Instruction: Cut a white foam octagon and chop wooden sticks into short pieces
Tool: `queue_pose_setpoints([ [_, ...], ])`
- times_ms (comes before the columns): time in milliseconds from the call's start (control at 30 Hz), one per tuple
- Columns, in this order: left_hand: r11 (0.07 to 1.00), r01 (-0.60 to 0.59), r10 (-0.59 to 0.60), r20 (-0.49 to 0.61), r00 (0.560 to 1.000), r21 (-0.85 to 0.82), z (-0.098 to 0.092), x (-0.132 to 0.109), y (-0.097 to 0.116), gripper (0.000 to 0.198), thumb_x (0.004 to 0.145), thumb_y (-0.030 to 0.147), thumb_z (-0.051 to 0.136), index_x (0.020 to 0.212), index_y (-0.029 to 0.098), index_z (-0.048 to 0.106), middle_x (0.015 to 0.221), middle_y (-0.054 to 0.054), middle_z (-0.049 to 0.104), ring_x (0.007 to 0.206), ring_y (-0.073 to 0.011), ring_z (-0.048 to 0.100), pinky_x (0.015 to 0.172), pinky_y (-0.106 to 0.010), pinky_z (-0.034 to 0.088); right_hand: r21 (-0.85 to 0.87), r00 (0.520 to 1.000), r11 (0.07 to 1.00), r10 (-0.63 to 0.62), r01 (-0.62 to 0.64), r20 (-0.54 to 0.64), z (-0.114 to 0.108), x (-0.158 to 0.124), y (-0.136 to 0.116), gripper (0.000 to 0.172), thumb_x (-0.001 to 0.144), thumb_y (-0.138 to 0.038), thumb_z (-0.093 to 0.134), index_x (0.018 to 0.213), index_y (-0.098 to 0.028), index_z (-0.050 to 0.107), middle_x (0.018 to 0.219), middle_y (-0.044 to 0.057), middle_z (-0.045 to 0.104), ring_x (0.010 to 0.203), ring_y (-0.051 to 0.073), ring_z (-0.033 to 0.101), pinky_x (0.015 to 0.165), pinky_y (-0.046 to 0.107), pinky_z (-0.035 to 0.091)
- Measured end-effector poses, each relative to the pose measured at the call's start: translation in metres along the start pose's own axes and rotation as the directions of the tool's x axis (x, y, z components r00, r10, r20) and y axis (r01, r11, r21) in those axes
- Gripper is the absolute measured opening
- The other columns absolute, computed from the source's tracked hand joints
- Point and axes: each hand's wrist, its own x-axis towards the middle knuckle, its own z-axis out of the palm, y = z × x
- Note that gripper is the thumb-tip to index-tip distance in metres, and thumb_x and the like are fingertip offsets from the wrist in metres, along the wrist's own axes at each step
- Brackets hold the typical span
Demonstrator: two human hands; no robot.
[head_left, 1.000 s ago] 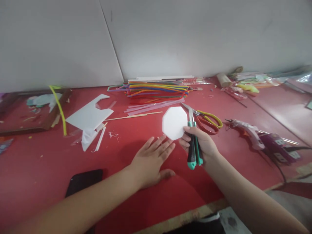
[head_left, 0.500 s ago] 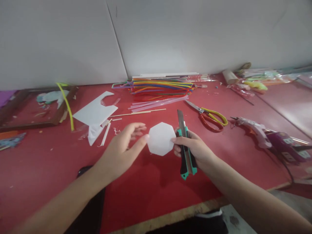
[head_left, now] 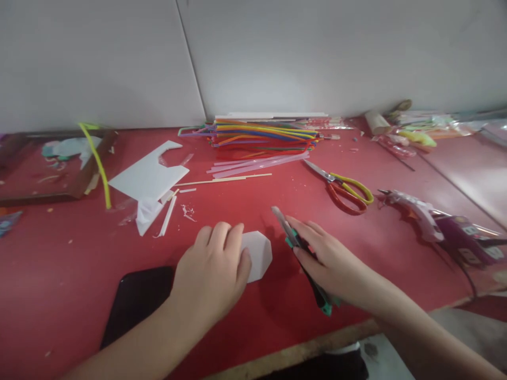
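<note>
A white octagonal cut-out lies flat on the red table, and my left hand presses down on its left part with the fingers curled over it. My right hand is closed round a green and black utility knife. Its blade is out and points up-left, just right of the cut-out. A black phone lies under my left forearm.
Scissors with yellow and red handles lie to the right. A glue gun and a power strip sit further right. Coloured straws are stacked at the back, white board scraps and a wooden tray at the left.
The cut-out went from being held in the air by my right hand to lying on the table under my left hand. The knife tilted and dropped lower.
</note>
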Motion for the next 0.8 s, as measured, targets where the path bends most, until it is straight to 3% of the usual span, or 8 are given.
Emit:
queue_pose_setpoints([
  [100,0.982,-0.174,0.165,-0.120,0.979,-0.068,0.000,-0.006,0.004,0.030,0.088,0.027,0.049,0.107,0.011,0.065,0.104,-0.015,0.067,0.088,-0.0299,0.062,0.070,-0.043,0.054,-0.068,1.000,0.998,-0.017,0.018,0.013,0.002,-0.009,-0.007,0.048,0.085,-0.010,0.045,0.132,-0.021,0.049,0.106,0.010,0.061,0.094,0.022,0.061,0.081,0.039,0.050],
  [167,0.967,-0.239,0.224,-0.144,0.964,-0.094,0.002,-0.009,0.005,0.029,0.088,0.030,0.053,0.105,0.010,0.066,0.108,-0.015,0.068,0.093,-0.0311,0.062,0.074,-0.044,0.054,-0.083,0.999,0.996,-0.039,0.039,0.010,0.004,-0.012,-0.009,0.051,0.082,-0.009,0.048,0.132,-0.021,0.049,0.107,0.009,0.062,0.092,0.021,0.062,0.079,0.037,0.052],
  [300,0.963,-0.264,0.257,-0.111,0.960,-0.054,0.009,-0.015,0.008,0.043,0.087,0.036,0.059,0.120,0.009,0.062,0.122,-0.013,0.066,0.109,-0.0350,0.058,0.081,-0.045,0.054,-0.084,0.995,0.991,-0.103,0.102,-0.006,0.006,-0.012,-0.006,0.054,0.081,-0.006,0.049,0.132,-0.023,0.050,0.111,0.008,0.062,0.095,0.018,0.063,0.083,0.035,0.053],
  [433,0.933,-0.357,0.355,-0.048,0.934,-0.051,0.016,-0.015,0.007,0.042,0.090,0.025,0.052,0.131,0.012,0.055,0.128,-0.009,0.064,0.112,-0.0314,0.058,0.084,-0.044,0.054,-0.061,0.987,0.985,-0.161,0.161,0.015,0.008,-0.008,-0.002,0.054,0.080,-0.003,0.049,0.130,-0.024,0.053,0.114,0.006,0.062,0.100,0.017,0.063,0.088,0.032,0.052],
  [533,0.903,-0.424,0.423,-0.037,0.906,-0.072,0.020,-0.014,0.006,0.043,0.091,0.018,0.045,0.133,0.010,0.053,0.129,-0.010,0.063,0.117,-0.0311,0.056,0.088,-0.045,0.052,-0.049,0.987,0.986,-0.157,0.158,0.033,0.008,-0.008,-0.001,0.056,0.079,-0.002,0.050,0.131,-0.024,0.054,0.113,0.006,0.062,0.101,0.016,0.063,0.089,0.031,0.051],
  [800,0.896,-0.428,0.426,-0.045,0.904,-0.120,0.019,-0.012,0.005,0.044,0.090,0.019,0.044,0.132,0.008,0.054,0.127,-0.010,0.064,0.117,-0.0330,0.056,0.090,-0.046,0.051,-0.014,0.990,0.991,-0.130,0.131,0.055,0.009,-0.014,-0.002,0.064,0.077,0.000,0.050,0.134,-0.029,0.050,0.115,0.004,0.057,0.100,0.014,0.061,0.089,0.029,0.051],
])
